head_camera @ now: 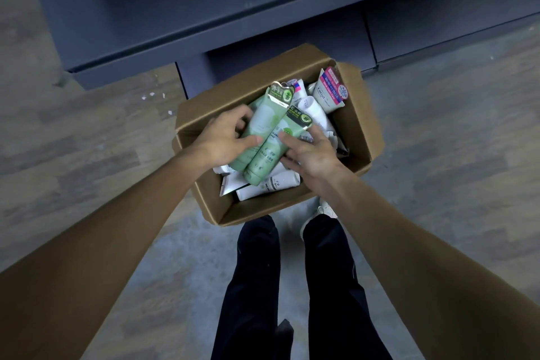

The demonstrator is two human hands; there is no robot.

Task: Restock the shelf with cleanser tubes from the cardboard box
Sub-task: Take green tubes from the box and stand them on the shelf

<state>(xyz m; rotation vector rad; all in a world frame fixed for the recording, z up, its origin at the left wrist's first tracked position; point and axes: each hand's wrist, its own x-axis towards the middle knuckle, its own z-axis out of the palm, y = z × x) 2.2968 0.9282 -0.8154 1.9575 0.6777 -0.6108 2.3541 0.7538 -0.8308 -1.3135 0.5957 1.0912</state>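
An open cardboard box (362, 125) stands on the floor in front of my feet, full of cleanser tubes. My left hand (222, 137) grips a light green tube (263, 122) over the box. My right hand (309, 152) holds a second green tube (270, 155) that lies right beside the first, caps toward me. Under them lie several white tubes (257, 187). A white tube with a pink label (330, 93) leans in the far right corner. The dark blue shelf (204, 2) rises just beyond the box.
The shelf's base panels (438, 29) run along the floor behind the box. The floor is grey wood-look planks (87, 140). My dark trouser legs (257, 286) and a white shoe (321, 210) are directly below the box.
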